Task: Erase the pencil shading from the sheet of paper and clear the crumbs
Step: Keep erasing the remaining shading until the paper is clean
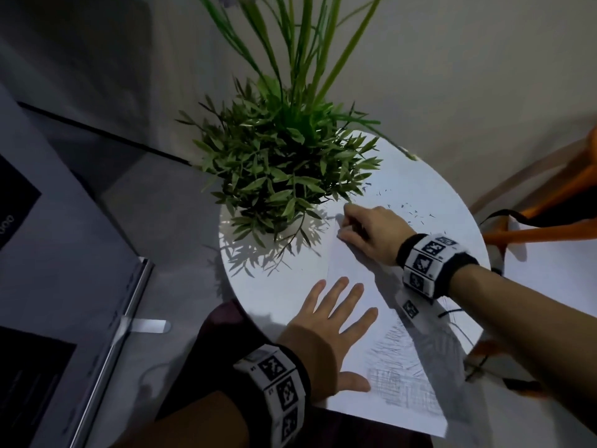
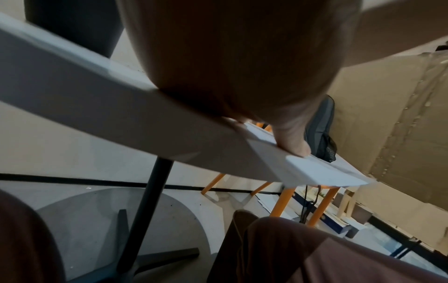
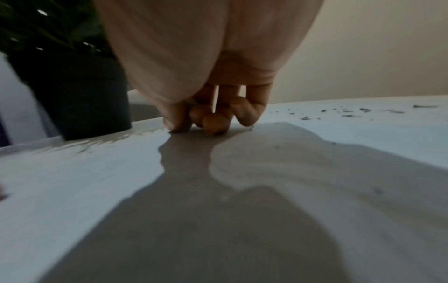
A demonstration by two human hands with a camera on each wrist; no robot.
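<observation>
Pressing flat with fingers spread, the left hand (image 1: 326, 331) pins the sheet of paper (image 1: 365, 286) to the round white desk (image 1: 274, 286); pencil shading (image 1: 400, 379) lies just right of its thumb; beyond it the right hand (image 1: 368, 231) rests on the paper's far end, fingers curled tight to the surface, though what they hold cannot be told; crumbs (image 1: 410, 211) scatter past its knuckles; a potted plant (image 1: 281, 169) stands beside its fingertips.
</observation>
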